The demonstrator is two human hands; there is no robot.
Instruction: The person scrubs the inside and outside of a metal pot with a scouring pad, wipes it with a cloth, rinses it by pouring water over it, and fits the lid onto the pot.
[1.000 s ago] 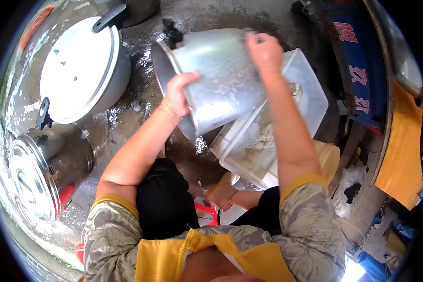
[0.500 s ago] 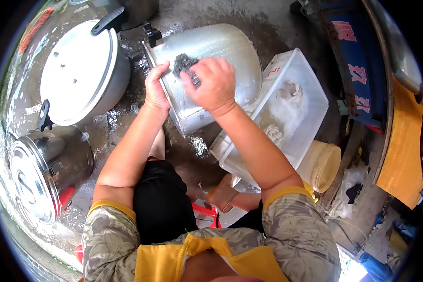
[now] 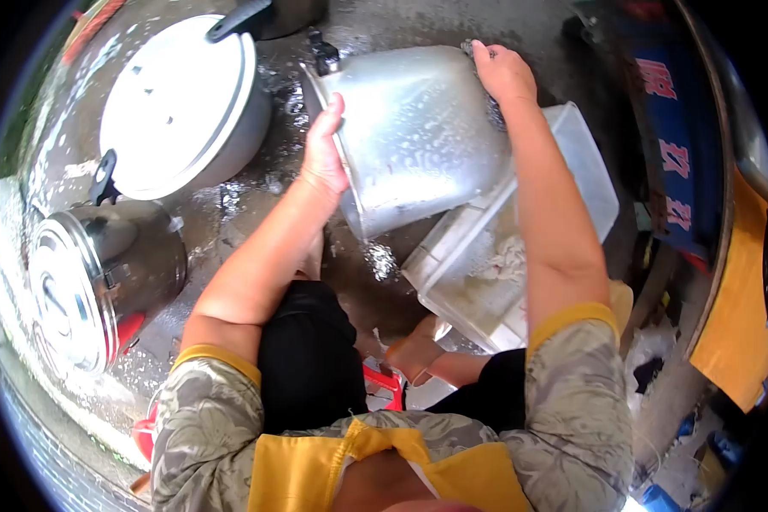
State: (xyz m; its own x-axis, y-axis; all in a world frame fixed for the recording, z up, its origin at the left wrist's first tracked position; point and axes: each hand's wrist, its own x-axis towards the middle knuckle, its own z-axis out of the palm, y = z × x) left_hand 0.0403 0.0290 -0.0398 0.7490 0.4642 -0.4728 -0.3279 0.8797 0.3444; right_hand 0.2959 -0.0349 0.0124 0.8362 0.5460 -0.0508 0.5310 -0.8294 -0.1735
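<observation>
A large aluminium pot (image 3: 418,136) lies on its side in front of me, its rim toward the left and its base toward the right. Streaks of wet foam cover its wall. My left hand (image 3: 325,154) grips the rim, thumb on the outside and the other fingers mostly hidden. At the far right end of the pot, my right hand (image 3: 507,75) is closed on a grey steel wool scrubber (image 3: 494,113), pressed against the edge of the base. The scrubber shows only in part around the hand. A black handle (image 3: 323,54) sticks out by the rim.
Right of the pot stands a clear plastic tub (image 3: 601,192) with cloudy water and a pale rag (image 3: 508,258). On the left are a wide lidded pot (image 3: 175,102) and a steel canister (image 3: 136,247). The floor (image 3: 286,230) is wet. A blue panel (image 3: 670,145) borders the right.
My right hand has moved with the steel wool from the pot's side near the rim, rightward and up to its base. The left hand still holds the rim. The view has shifted slightly.
</observation>
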